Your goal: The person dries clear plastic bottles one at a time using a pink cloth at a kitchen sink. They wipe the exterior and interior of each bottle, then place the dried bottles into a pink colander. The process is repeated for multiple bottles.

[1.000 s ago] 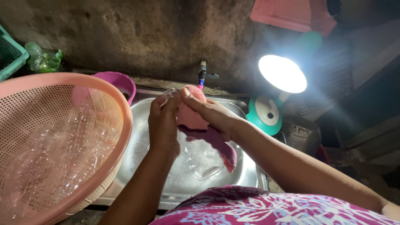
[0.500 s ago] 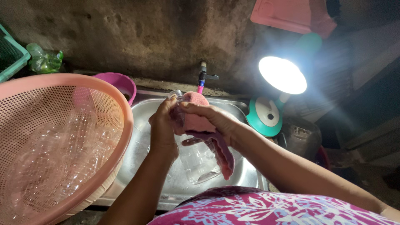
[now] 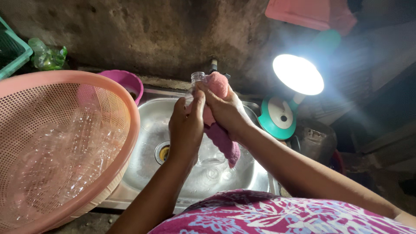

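Head view: the left hand [image 3: 186, 125] is wrapped shut around a clear plastic bottle [image 3: 196, 82], held upright above the steel sink [image 3: 147, 143] with its open neck pointing up toward the tap [image 3: 213, 65]. The right hand [image 3: 225, 110] is closed on a pink cloth [image 3: 219, 130], pressing it against the bottle's side; the cloth's loose end hangs down toward the basin. The wiping looks to be in the middle of its course. A good many clear bottles already lie in the pink basket [image 3: 125, 130] on the left, so much of the batch seems handled, while a few clear pieces, probably more bottles, sit in the sink bottom near the drain [image 3: 164, 152], though the glare makes them hard to read. A magenta bowl [image 3: 125, 82] stands behind the basket, and a lit teal lamp [image 3: 281, 117] shines from the right.

Against the earlier frame, both hands sit higher, the bottle's neck now shows clear of the cloth, and the cloth has slid lower along the bottle.
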